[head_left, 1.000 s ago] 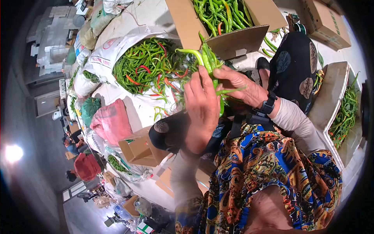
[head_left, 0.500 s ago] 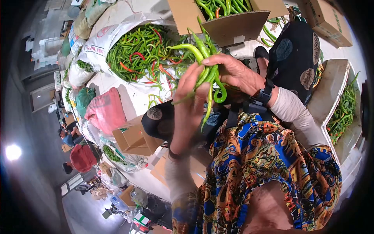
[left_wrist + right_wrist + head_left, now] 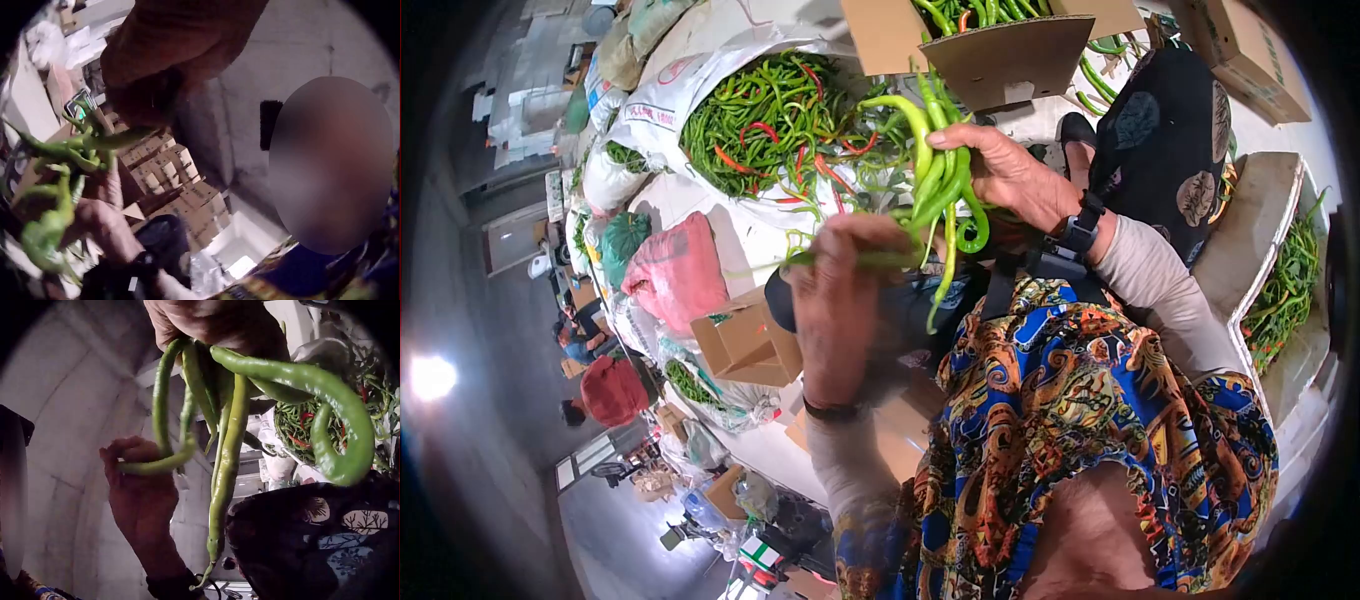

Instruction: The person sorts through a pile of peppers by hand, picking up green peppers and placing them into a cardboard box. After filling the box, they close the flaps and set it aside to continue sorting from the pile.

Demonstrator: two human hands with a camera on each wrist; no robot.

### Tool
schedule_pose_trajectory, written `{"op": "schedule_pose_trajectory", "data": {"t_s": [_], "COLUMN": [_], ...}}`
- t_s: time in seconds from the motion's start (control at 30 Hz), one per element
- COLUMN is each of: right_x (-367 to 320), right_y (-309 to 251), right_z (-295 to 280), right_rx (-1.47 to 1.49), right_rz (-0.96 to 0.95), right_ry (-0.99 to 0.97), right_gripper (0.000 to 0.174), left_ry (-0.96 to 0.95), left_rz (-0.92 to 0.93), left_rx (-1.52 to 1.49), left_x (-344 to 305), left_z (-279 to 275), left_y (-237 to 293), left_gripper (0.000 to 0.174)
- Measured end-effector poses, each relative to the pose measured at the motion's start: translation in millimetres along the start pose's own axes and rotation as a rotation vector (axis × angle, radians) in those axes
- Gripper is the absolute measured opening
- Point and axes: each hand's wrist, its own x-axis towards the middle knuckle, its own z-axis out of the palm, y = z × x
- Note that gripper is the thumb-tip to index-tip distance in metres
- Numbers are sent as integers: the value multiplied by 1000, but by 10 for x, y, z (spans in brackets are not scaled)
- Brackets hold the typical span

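Observation:
A bunch of long green peppers [image 3: 940, 188] is gripped by my right hand [image 3: 1022, 178], thumb on top, the tips hanging down. To the left and slightly lower, my blurred left hand [image 3: 836, 315] pinches one green pepper [image 3: 885, 260] in curled fingers, apart from the right hand. The right wrist view has the right hand [image 3: 219, 324] above the hanging peppers [image 3: 231, 450], and the left hand [image 3: 142, 500] holding the single curved pepper [image 3: 153, 467]. In the left wrist view the left hand [image 3: 178, 47] is dark, its fingertips unclear.
A white sack [image 3: 655, 115] of green and red peppers lies beyond the left hand. An open cardboard box [image 3: 1010, 62] with peppers stands ahead, a white foam box [image 3: 1250, 225] with peppers and leaves at right. An open carton [image 3: 745, 345] sits at left.
My left hand has drawn away from the bunch toward the left, with a pepper in its fingers. My right hand keeps its hold on the bunch, nearly in place.

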Motion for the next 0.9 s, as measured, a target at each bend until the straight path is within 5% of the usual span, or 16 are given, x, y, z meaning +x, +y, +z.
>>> {"op": "schedule_pose_trajectory", "data": {"t_s": [0.1, 0.17, 0.2, 0.4, 0.5, 0.6, 0.9], "right_x": [39, 49, 53, 13, -54, -8, -119], "right_y": [5, 20, 24, 47, 107, 142, 73], "right_z": [-72, -73, -123, -159, -164, -204, -35], "right_rx": [56, 39, 38, -64, -126, -72, 9], "right_rz": [6, -42, -42, 76, 93, 102, 75], "right_ry": [16, 146, 142, 97, -32, -80, -56], "right_gripper": [29, 31, 31, 19, 30, 30, 27], "left_ry": [15, -81, -55, -28, -7, -83, -154], "left_rz": [142, -101, -135, -27, 37, 50, 130], "left_rx": [-174, -1012, -1117, -1094, -820, -920, -523], "left_x": [112, 194, 187, 319, 463, 754, 1843], "left_z": [-190, -310, -305, -457, -447, -502, 205], "left_y": [-65, -93, -76, -59, 8, -77, 472], "left_gripper": [32, 31, 30, 19, 30, 23, 28]}}
